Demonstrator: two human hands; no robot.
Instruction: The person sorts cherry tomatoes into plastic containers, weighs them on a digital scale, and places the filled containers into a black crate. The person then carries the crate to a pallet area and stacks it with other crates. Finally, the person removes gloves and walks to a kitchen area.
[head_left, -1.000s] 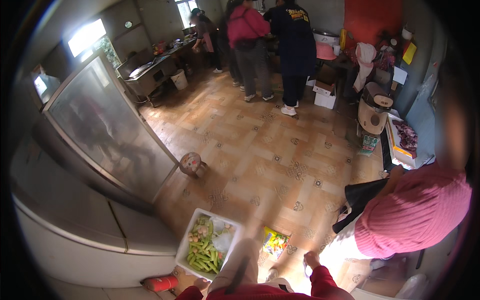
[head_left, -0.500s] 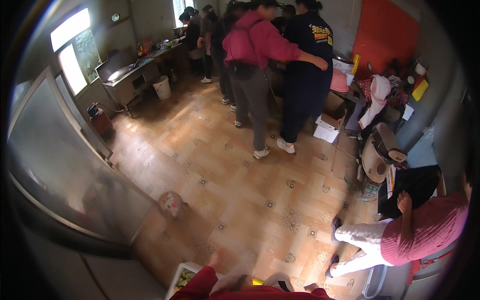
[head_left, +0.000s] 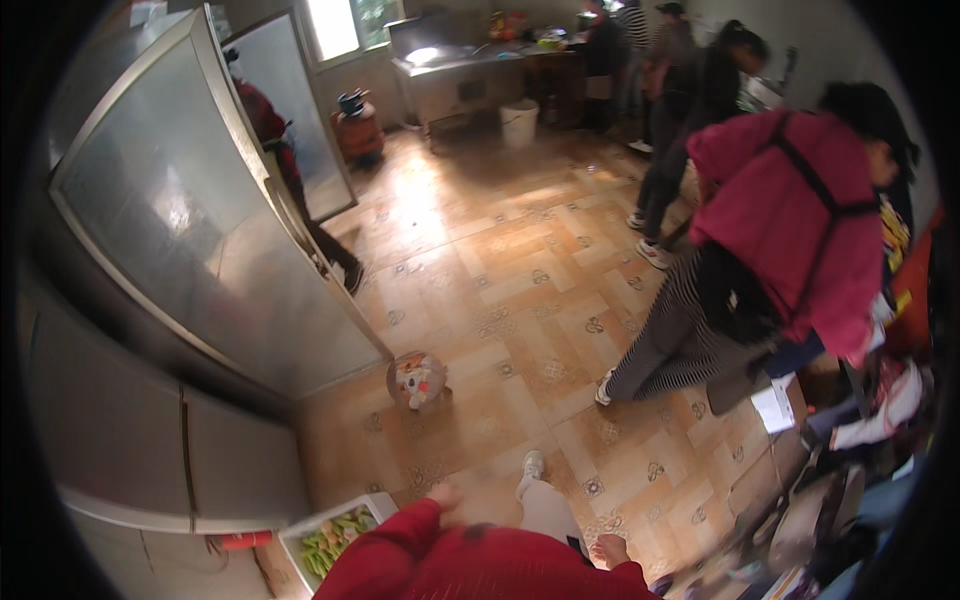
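Note:
My left hand (head_left: 445,495) hangs in front of my red sleeve, near a white box (head_left: 383,507) of green vegetables (head_left: 333,541). Motion smears its fingers, and nothing shows in it. Low on my right side, my right hand (head_left: 609,549) hangs free with its fingers loosely bent, holding nothing that I can see. It is above the patterned floor (head_left: 540,400), beside my light trouser leg and white shoe (head_left: 533,464). Neither hand touches the box.
A round stool with a cartoon pattern (head_left: 418,381) stands by a framed glazed partition (head_left: 190,200). A person in a magenta top (head_left: 785,220) bends at the right. Clutter and a white carton (head_left: 775,404) lie beyond. A gas cylinder (head_left: 357,130) and white bucket (head_left: 519,123) stand far back.
My view has swung to the right and moved forward. The stool and vegetable box show more fully. The person in magenta is closer and bent over; someone in red appears behind the partition.

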